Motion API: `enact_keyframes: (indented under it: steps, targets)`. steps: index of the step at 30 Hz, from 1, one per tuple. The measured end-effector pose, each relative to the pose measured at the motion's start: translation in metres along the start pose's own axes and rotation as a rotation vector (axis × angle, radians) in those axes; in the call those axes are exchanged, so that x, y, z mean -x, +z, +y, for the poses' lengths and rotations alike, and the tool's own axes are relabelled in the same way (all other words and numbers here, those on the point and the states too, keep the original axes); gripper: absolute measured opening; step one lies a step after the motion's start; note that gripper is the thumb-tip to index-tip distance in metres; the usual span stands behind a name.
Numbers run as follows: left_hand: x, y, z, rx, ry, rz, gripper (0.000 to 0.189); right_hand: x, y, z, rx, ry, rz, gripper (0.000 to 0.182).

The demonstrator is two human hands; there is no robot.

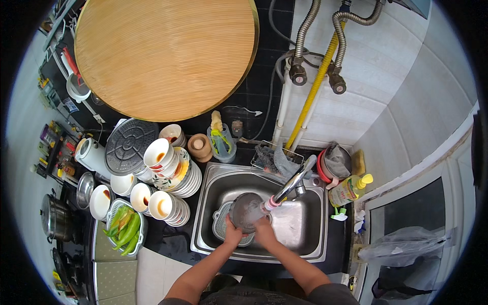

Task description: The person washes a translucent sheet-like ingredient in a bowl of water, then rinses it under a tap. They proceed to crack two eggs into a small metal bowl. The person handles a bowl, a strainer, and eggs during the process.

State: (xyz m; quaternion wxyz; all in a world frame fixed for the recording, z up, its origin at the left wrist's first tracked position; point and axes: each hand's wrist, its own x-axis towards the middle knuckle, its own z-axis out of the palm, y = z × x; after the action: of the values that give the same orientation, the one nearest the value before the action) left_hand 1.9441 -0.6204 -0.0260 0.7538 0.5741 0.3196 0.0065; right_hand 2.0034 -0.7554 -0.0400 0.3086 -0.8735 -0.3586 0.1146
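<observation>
A round grey bowl (244, 209) is tilted under the faucet (293, 183) in the stainless steel sink (297, 249). Water runs from the pink-collared spout (269, 204) into it. My left hand (233, 232) grips the bowl's lower left rim, thumb up along its side. At the lower right rim is my right hand (264, 230), its fingers curled against the bowl and partly hidden by the stream. Beneath the bowl, on the sink floor, a light grey plastic colander (220, 225) is partly covered.
Stacked bowls (162, 206) and patterned plates (192, 179) crowd the counter to the left. Green peppers (127, 232) fill a basket (142, 228) there. A wire rack (259, 162) with cloths stands behind the sink. A yellow-capped pump bottle (345, 190) is at right.
</observation>
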Motion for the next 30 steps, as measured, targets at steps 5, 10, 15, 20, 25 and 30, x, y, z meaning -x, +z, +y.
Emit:
enact_keyframes:
  steps: [5, 10, 15, 20, 25, 30]
  targets:
    - [-0.007, 0.003, -0.002, -0.313, 0.214, 0.060, 0.074, 0.007, -0.012, -0.016, -0.047, -0.096, -0.133, 0.056]
    - [-0.005, 0.010, -0.007, -0.392, 0.348, 0.115, 0.074, 0.008, 0.000, -0.009, -0.131, -0.110, -0.200, 0.050]
    - [-0.010, -0.008, -0.009, -0.661, 0.478, 0.103, 0.068, 0.019, -0.024, 0.016, 0.263, 0.018, -0.037, 0.041]
    - [-0.013, -0.018, 0.010, 0.153, -0.206, -0.072, 0.052, 0.021, -0.054, 0.018, -0.254, 0.272, 0.419, 0.028]
    - [-0.056, -0.013, -0.028, 0.087, -0.775, -0.170, 0.042, 0.026, -0.036, 0.043, -0.372, 0.516, 0.232, 0.039]
    - [-0.032, -0.018, -0.024, -0.058, -0.521, -0.242, 0.043, 0.029, -0.027, 0.044, -0.280, 0.523, 0.069, 0.064]
